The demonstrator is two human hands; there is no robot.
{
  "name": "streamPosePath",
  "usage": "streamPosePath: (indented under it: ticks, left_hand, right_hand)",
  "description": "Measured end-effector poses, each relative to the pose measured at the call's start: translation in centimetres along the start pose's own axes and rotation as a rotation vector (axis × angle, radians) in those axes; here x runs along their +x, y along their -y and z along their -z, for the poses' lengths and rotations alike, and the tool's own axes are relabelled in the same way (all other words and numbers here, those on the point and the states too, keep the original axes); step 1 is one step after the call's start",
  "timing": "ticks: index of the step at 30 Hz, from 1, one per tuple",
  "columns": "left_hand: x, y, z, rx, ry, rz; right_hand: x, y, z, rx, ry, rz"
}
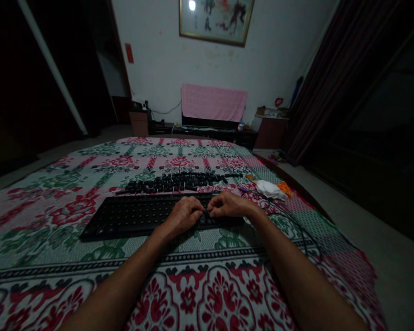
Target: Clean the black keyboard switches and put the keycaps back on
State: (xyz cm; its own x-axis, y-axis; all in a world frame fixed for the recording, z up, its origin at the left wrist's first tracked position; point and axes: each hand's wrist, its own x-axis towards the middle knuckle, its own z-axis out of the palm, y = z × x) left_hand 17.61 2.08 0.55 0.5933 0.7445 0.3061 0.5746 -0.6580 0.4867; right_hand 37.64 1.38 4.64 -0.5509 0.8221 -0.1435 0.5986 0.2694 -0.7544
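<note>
A black keyboard (134,214) lies on the patterned cloth, most of its keycaps off and bare key posts showing. Some keycaps (207,221) sit in place at its right part. My left hand (185,212) rests over the keyboard right of its middle, fingers drawn together and tips at those keycaps. Opposite it, my right hand (227,204) pinches with thumb and forefinger at a small dark keycap; the fingers partly hide it. Fingertips of both hands nearly meet. Behind the keyboard, loose black keycaps (169,182) lie in rough rows.
The flowered cloth (179,162) covers the broad surface. To the right are a white crumpled bundle (271,189), an orange item (284,188) and a dark cable (301,227). A pink cloth (214,102) hangs over a screen by the far wall.
</note>
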Motion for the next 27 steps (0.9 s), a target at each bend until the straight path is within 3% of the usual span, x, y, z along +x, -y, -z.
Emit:
streamPosePath:
  ticks: [9,27]
  left_hand:
    - [0.0,-0.3,0.2,-0.025,0.013,0.005]
    - [0.0,-0.9,0.2,0.007,-0.005,0.030]
  right_hand:
    - [-0.1,0.7,-0.2,-0.157,-0.001,-0.001]
    - [0.1,1.1,-0.2,-0.236,0.010,0.033]
